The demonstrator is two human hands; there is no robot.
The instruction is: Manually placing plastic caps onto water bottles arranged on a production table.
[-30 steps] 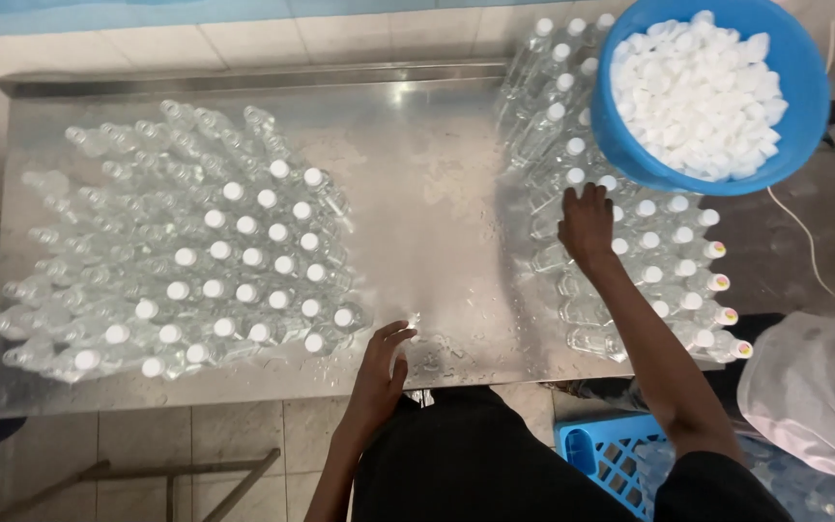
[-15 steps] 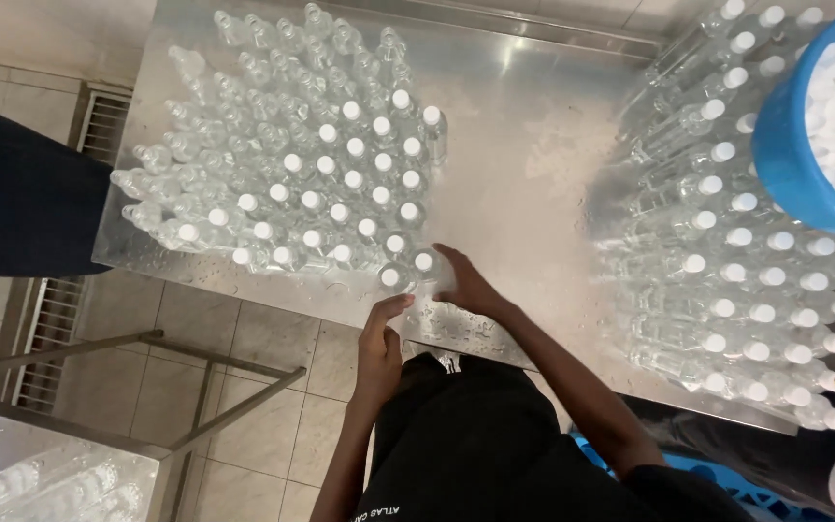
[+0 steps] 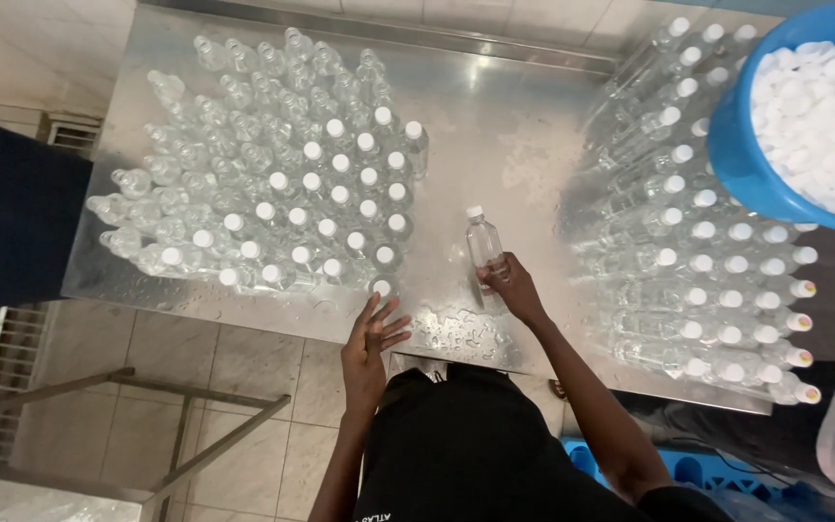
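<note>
Head view: the right hand [image 3: 512, 287] grips a capped clear bottle [image 3: 483, 244] upright at frame centre on the steel tabletop [image 3: 524, 126]; the left hand [image 3: 371, 338] hovers spread beside the left bottle cluster [image 3: 282, 184]. That cluster looks partly uncapped toward upper left; the right rows [image 3: 717, 280] look capped; the blue tub of caps [image 3: 804, 106] sits upper right.

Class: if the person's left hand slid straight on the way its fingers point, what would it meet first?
Probably the nearest white-capped clear plastic bottle at the left cluster's front edge; the left hand points up-right towards it, though depth is unclear.

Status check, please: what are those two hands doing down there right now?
Right hand grips a capped clear bottle, upright on the wet steel table. Left hand open, fingers spread by the left bottle cluster. Nothing between them.
</note>
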